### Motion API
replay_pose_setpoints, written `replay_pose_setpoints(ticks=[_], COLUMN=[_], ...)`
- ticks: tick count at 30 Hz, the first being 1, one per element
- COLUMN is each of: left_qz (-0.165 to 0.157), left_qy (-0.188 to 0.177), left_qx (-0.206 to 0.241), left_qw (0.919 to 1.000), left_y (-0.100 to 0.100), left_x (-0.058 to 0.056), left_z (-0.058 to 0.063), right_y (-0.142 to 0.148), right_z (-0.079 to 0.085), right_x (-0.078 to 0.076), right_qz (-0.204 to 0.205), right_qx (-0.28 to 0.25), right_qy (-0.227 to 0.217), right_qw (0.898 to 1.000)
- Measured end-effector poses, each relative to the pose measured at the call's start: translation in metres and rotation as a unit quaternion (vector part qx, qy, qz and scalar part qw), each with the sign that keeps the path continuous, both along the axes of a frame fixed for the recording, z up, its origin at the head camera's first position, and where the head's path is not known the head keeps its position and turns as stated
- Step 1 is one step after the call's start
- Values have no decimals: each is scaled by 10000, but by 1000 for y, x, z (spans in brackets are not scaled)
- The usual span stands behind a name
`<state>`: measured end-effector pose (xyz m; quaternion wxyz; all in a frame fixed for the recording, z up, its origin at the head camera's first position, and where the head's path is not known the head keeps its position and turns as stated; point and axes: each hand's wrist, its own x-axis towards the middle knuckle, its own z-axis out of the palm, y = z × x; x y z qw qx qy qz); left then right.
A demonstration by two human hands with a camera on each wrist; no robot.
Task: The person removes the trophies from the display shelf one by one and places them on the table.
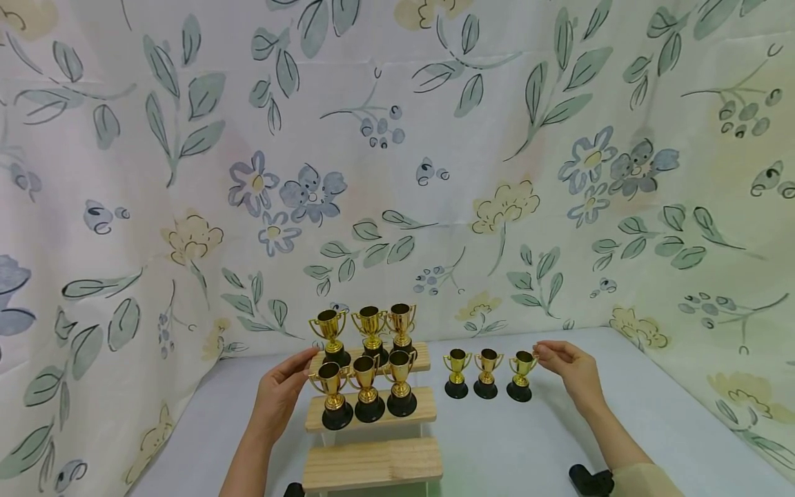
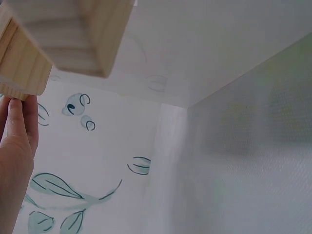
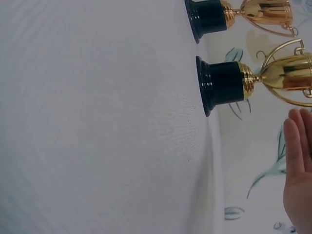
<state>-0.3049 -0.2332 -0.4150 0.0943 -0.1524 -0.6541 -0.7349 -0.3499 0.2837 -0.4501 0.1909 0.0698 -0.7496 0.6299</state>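
Note:
Against the left end of the top step of a wooden display stand (image 1: 373,461), the fingers of my left hand (image 1: 282,392) rest, fairly straight; the left wrist view shows the fingertips at the underside of a wood board (image 2: 29,63). My right hand (image 1: 573,373) is beside the rightmost small gold trophy cup (image 1: 521,366), its extended fingertips close to the cup's handle. Whether they touch it I cannot tell. Two more cups, a gold one (image 1: 456,366) and a rosier one (image 1: 488,366), stand upright left of it on the white table.
Three trophies, including a gold cup (image 1: 370,328), stand on the stand's top step, and three more, including a rosy one (image 1: 365,379), on its middle step. A floral cloth (image 1: 385,179) hangs behind. Black straps (image 1: 590,480) show near the right wrist.

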Motion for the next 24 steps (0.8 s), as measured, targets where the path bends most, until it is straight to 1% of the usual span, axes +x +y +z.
replay_pose_setpoints(ticks=[5,11,15,17,21,24], left_qz=[-96,-130,-136,-129,-93,-86], left_qy=[59,110,89,65,35,36], left_qx=[66,135,159,147,110,92], left_qw=[9999,9998,9997,9998,9999,9999], left_y=[0,0,0,0,1,1], left_x=[1,2,1,1,1,2], left_z=[1,1,1,1,2,2], right_y=[-5,-10,-12,-14,-23,-33], right_z=[7,11,15,18,27,37], right_x=[2,0,-1,-1,1,4], right_qz=[-546,-1126,-1484,-1700,-2019,-1930], right_qx=[-144,-391,-375,-323,-442,-785], right_qy=[34,39,-25,10,353,744], right_qw=[9984,9929,9882,9849,9778,9752])
